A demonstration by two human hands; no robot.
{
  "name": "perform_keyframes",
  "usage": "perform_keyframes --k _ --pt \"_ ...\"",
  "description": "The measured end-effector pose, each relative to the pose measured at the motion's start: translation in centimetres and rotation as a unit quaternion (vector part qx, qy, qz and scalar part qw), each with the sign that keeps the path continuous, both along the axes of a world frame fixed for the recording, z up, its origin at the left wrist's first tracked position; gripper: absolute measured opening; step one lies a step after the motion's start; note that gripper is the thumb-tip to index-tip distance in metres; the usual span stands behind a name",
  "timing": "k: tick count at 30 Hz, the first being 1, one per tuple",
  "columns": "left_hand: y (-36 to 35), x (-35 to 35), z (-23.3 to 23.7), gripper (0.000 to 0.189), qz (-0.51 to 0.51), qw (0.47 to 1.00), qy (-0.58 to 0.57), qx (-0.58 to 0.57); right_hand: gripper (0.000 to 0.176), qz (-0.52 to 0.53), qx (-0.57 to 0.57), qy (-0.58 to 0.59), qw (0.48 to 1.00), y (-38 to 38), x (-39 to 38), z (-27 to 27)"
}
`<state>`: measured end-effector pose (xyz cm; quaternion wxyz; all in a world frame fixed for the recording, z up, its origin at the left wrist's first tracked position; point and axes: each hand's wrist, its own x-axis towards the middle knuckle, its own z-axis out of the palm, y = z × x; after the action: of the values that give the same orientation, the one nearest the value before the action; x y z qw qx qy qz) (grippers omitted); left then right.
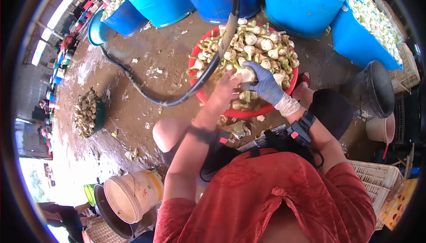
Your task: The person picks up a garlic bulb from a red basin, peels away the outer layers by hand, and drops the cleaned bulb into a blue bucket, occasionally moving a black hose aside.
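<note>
Over a red basin (290,89) full of pale bulbs with green stems (266,44), my two hands come together. My right hand (266,84), in a blue glove with a white cuff, is closed on a white bulb (246,73). My bare left hand (227,85) is beside the same bulb on its left side; its fingers are blurred, and I cannot make out their grip. A dark hose (208,70) passes over the basin's left part, close to my left hand.
Blue tubs (299,9) stand behind the basin. At the left is a dark green container of bulbs (100,116). A white bucket (128,194) stands lower left, a black bucket (377,89) and a white crate (375,178) at the right. The floor is wet.
</note>
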<state>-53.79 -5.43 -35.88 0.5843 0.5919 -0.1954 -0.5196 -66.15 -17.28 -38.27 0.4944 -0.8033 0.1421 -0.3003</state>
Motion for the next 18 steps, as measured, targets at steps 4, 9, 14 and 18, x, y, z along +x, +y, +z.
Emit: perform_keyframes --k 4,9,14,18 --pt "0.4 -2.2 0.9 0.048 0.025 0.985 0.065 -0.157 0.064 0.064 -0.027 -0.065 0.996 0.6 -0.6 1.6" --pt "0.9 -3.8 2.5 0.04 0.082 0.987 -0.011 -0.137 0.033 -0.002 -0.025 -0.079 0.997 0.4 -1.9 2.7" --pt "0.6 -3.8 1.2 0.042 0.107 0.977 -0.163 -0.083 0.016 -0.093 -0.173 -0.055 0.979 0.6 -2.0 2.2" --pt "-0.4 -2.0 -2.8 0.041 0.112 0.936 -0.317 -0.105 0.006 -0.143 -0.215 0.079 0.963 0.7 -1.1 0.9"
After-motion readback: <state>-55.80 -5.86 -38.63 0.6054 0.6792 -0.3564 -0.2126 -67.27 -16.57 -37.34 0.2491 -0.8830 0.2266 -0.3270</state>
